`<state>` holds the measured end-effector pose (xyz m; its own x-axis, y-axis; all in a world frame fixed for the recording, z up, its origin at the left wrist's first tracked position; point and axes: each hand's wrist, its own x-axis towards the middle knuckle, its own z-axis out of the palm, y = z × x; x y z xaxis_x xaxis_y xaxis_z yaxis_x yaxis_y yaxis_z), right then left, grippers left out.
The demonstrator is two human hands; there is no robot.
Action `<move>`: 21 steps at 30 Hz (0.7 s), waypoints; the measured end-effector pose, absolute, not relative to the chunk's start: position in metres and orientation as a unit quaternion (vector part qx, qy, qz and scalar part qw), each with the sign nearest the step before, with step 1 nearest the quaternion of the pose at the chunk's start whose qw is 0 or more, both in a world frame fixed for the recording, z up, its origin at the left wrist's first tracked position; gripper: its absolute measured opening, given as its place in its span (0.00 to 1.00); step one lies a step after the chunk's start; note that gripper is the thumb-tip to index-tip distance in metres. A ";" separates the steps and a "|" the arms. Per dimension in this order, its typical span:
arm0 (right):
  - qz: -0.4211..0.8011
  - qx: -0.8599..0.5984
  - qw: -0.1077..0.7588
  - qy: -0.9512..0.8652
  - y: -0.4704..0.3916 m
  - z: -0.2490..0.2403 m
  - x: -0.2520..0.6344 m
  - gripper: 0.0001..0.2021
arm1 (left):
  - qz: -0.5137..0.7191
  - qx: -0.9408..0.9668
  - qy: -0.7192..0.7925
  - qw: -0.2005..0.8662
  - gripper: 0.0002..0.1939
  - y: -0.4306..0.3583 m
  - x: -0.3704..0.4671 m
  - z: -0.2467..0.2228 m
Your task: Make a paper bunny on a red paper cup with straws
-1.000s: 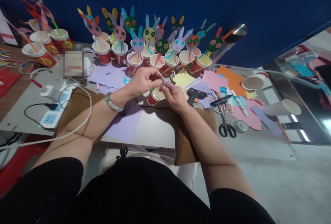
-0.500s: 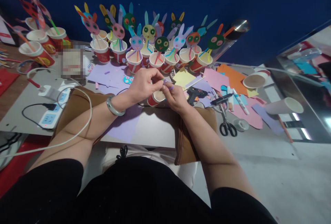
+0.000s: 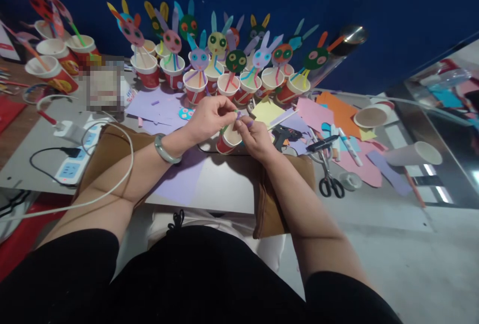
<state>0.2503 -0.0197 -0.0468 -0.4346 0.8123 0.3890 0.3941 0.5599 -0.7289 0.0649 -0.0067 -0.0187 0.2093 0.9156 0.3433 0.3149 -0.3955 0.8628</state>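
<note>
My left hand (image 3: 214,122), below a wrist with a pale bangle (image 3: 167,150), is closed in a pinch. Its fingertips meet those of my right hand (image 3: 257,140), which is also pinched shut. Between them shows a small purple piece (image 3: 240,114), with a speck of green by the left fingertips; its full shape is hidden by the fingers. Right under both hands stands a red and white paper cup (image 3: 226,143), partly covered by them. To the left of my left hand lies a blue paper face (image 3: 185,114) with pink spots.
Paper cups with rabbit-faced figures (image 3: 235,61) stand in rows at the back. Purple paper (image 3: 157,107) lies left. A glue gun (image 3: 286,137), scissors (image 3: 331,184), a marker (image 3: 350,147) and orange paper (image 3: 336,113) lie right. A power strip (image 3: 71,169) and white cable are at left.
The view has shifted slightly. Both hands stay pinched together over the cup, and more of the cup's rim now shows between them.
</note>
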 end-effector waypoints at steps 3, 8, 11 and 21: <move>0.283 -0.382 0.360 -0.802 -0.018 -0.048 0.251 0.27 | 0.442 0.712 0.433 0.331 0.07 -0.007 0.063 -0.015; 0.287 -0.386 0.366 -0.797 -0.018 -0.049 0.250 0.24 | 0.405 0.744 0.431 0.311 0.07 -0.010 0.060 -0.007; 0.273 -0.389 0.362 -0.802 -0.020 -0.050 0.249 0.22 | 0.405 0.750 0.448 0.271 0.08 -0.013 0.062 -0.008; 0.201 -0.416 0.322 -0.826 -0.022 -0.054 0.249 0.16 | 0.396 0.791 0.459 0.081 0.04 -0.018 0.073 -0.023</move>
